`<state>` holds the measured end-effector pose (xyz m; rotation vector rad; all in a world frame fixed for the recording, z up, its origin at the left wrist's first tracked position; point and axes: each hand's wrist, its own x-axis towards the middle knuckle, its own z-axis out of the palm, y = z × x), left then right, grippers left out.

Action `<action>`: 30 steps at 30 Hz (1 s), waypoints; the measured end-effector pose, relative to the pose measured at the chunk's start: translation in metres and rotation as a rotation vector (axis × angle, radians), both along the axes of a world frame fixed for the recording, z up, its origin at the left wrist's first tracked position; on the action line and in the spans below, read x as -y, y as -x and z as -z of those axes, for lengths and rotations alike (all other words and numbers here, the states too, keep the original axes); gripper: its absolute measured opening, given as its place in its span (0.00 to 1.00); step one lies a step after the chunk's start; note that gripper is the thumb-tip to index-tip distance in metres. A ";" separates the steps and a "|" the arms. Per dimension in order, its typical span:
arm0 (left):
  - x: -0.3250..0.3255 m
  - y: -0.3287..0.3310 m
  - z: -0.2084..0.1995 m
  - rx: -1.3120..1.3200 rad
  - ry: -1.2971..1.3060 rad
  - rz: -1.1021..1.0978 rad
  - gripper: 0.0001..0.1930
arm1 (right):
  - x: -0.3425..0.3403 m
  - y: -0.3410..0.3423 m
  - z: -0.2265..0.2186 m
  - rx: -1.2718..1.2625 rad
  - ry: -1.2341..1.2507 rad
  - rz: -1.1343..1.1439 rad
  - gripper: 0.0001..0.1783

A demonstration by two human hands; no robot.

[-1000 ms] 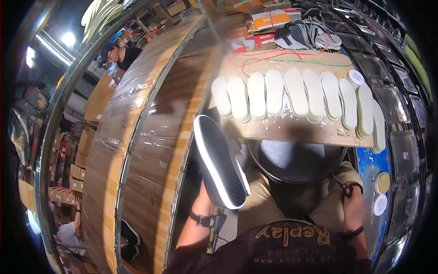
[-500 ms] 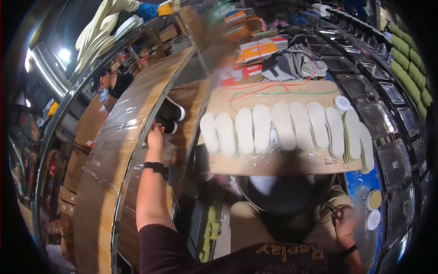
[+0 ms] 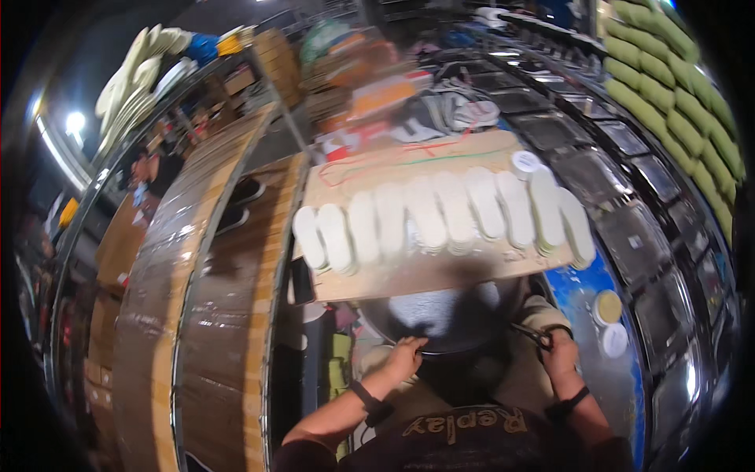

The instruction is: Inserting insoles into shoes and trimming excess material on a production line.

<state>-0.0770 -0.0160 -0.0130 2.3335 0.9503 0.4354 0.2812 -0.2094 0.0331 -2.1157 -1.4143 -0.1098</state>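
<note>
My left hand (image 3: pixel 405 359) is at the near left rim of a round black basin (image 3: pixel 472 334) over my lap. Its fingers look curled together, and what they hold, if anything, is hidden. My right hand (image 3: pixel 559 355) is closed round the dark handles of scissors (image 3: pixel 538 335), to the right of the basin. Past the basin, several pale insoles (image 3: pixel 429 212) lie in a row of stacks on a light board (image 3: pixel 480 149). Two black shoes with white soles (image 3: pixel 233 218) stand on the shelf to the left, away from both hands.
Long wrapped shelves (image 3: pixel 149 315) with a metal edge run along my left. Racks of dark trays (image 3: pixel 661 287) line the right, beneath green rolled bundles (image 3: pixel 668 102). Two round lids or tubs (image 3: pixel 607 307) sit on a blue surface. A white-lidded jar (image 3: pixel 525 163) stands on the board's far right corner.
My left hand has left the black shoes on the left shelf and come back to the basin's rim. My right hand keeps the scissors beside the basin. The view has swung to the right.
</note>
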 end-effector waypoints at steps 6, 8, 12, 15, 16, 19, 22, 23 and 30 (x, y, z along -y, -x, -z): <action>0.044 -0.026 0.014 -0.125 -0.349 -0.001 0.28 | 0.012 -0.012 0.017 -0.115 0.042 0.044 0.17; 0.047 -0.028 0.016 -0.160 -0.367 -0.047 0.27 | 0.013 -0.009 0.004 -0.183 0.088 0.036 0.18; 0.056 -0.034 0.016 -0.198 -0.384 -0.092 0.28 | 0.019 -0.011 0.009 -0.151 0.076 0.004 0.18; 0.057 -0.036 0.019 -0.236 -0.364 -0.072 0.27 | 0.025 -0.012 0.016 -0.184 0.046 0.061 0.15; 0.057 -0.036 0.019 -0.234 -0.369 -0.072 0.27 | 0.025 -0.012 0.017 -0.205 -0.009 0.036 0.14; 0.058 -0.034 0.023 -0.217 -0.418 -0.052 0.31 | 0.027 -0.014 0.020 -0.179 -0.094 -0.021 0.11; 0.057 -0.036 0.025 -0.232 -0.406 -0.070 0.29 | 0.025 -0.015 0.022 -0.196 -0.132 -0.022 0.11; 0.057 -0.035 0.026 -0.228 -0.399 -0.083 0.28 | 0.025 -0.014 0.022 -0.221 -0.114 -0.018 0.11; 0.057 -0.035 0.024 -0.194 -0.384 -0.077 0.27 | 0.023 -0.011 0.012 -0.267 -0.104 -0.017 0.12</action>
